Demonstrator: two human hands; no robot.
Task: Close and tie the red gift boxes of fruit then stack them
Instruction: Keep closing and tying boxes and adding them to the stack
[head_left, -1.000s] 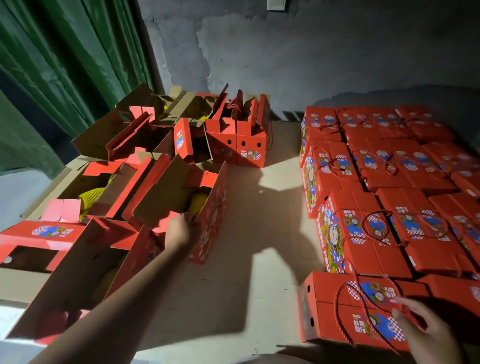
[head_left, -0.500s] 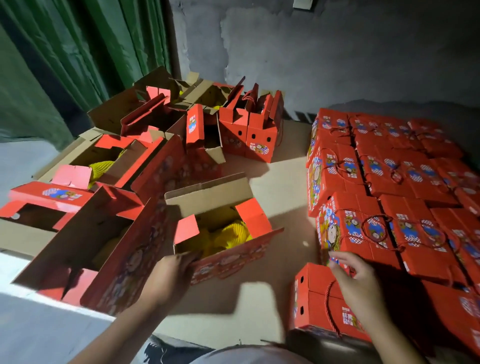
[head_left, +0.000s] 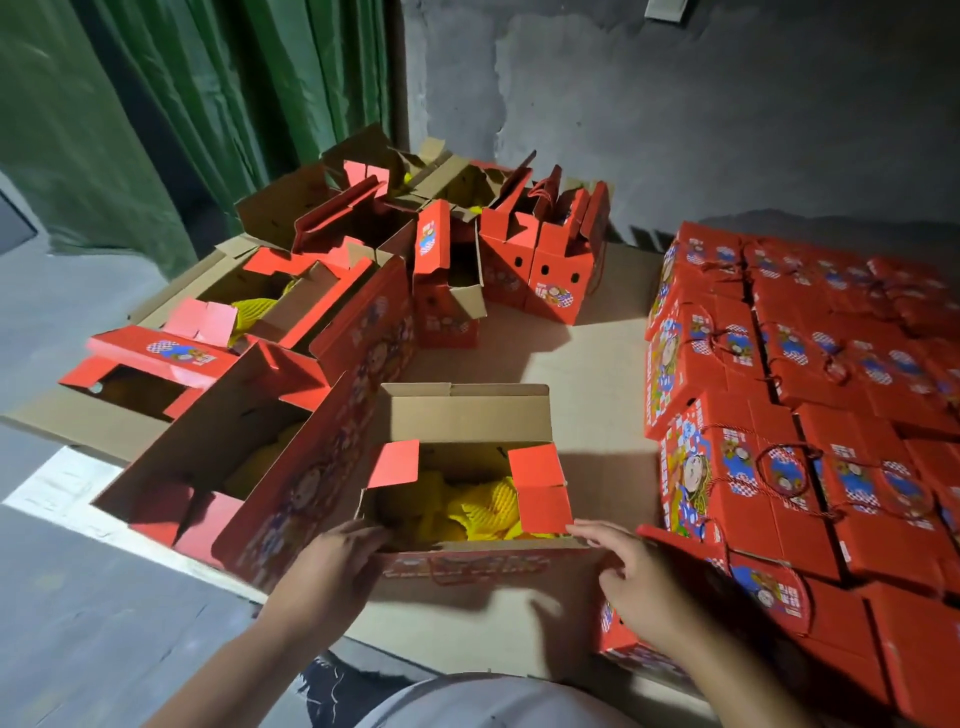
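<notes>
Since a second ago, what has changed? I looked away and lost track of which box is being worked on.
The open box of yellow-netted fruit was dragged out of the cluster toward the person. The left hand holds its near left corner. The right hand left the closed box it was touching and came to the open box's right corner. The other open boxes and the stacked closed boxes stayed put.

Near box front motion-blurred — stacked closed boxes cut off at right edge
</notes>
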